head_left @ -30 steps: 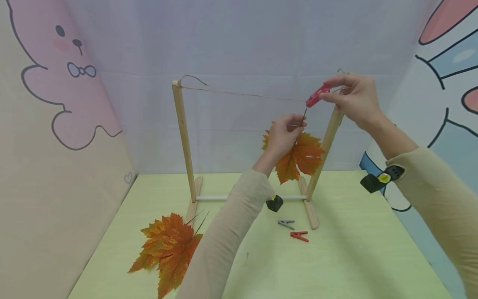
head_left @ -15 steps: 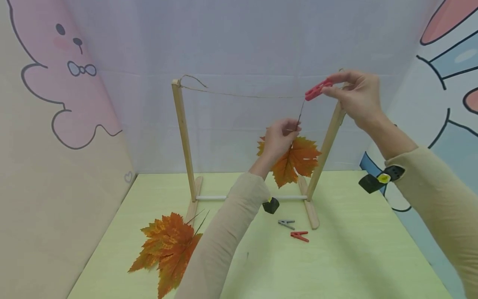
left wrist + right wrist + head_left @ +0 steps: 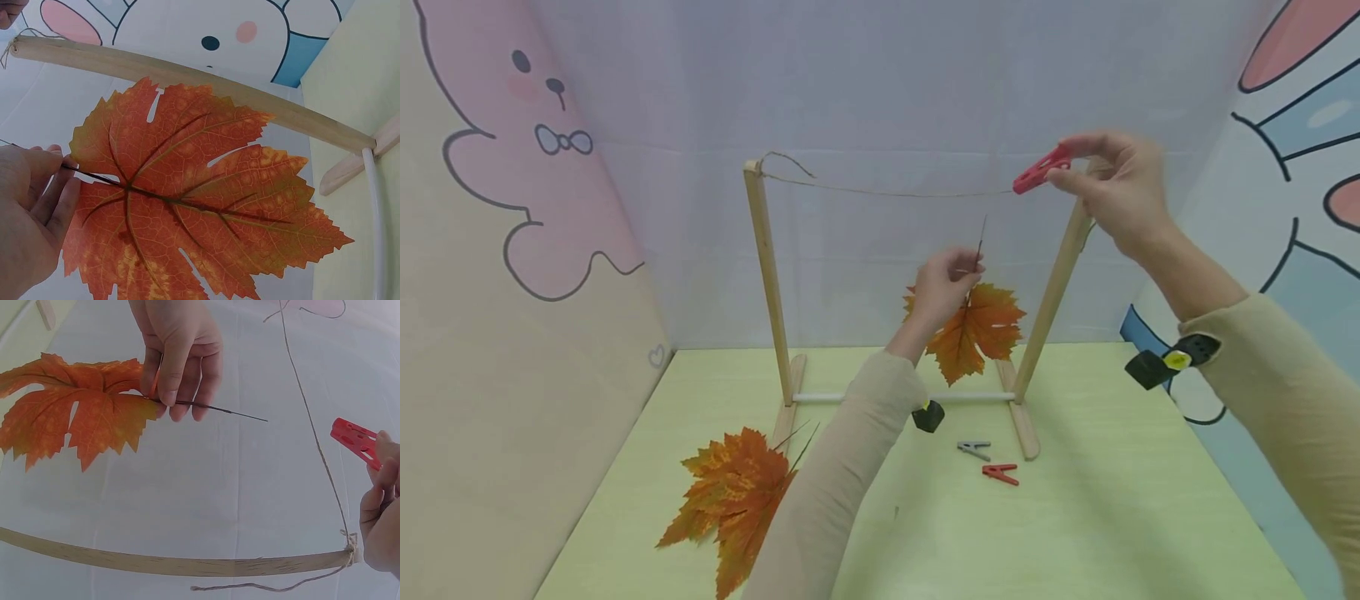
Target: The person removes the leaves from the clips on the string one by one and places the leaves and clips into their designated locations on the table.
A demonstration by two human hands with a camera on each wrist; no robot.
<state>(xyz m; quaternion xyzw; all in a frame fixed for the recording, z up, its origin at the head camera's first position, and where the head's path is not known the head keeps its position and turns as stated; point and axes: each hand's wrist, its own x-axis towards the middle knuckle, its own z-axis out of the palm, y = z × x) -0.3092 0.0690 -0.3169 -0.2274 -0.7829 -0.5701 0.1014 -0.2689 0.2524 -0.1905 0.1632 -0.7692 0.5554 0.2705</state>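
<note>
My left hand (image 3: 942, 287) pinches the dark stem of an orange artificial maple leaf (image 3: 976, 332); the blade spreads beyond the fingers in the left wrist view. The thin stem tip (image 3: 250, 416) points free, below and left of the clothespin in the head view. Up by the right post, my right hand (image 3: 1118, 187) holds a red clothespin (image 3: 1041, 171) between thumb and fingers. Twine (image 3: 880, 193) runs between the two posts. In the right wrist view, the clothespin appears to one side of the twine, with a gap between them.
The wooden frame has a left post (image 3: 769, 283), a right post (image 3: 1056, 292) and a white crossbar (image 3: 820, 397). On the table (image 3: 1112, 517) lie a grey clothespin (image 3: 974, 450) and another red clothespin (image 3: 1000, 474). Stacked maple leaves (image 3: 737, 492) lie at front left.
My left hand has drawn the leaf down and to the left, so its stem has parted from the clothespin. My right hand has risen slightly with the clothespin.
</note>
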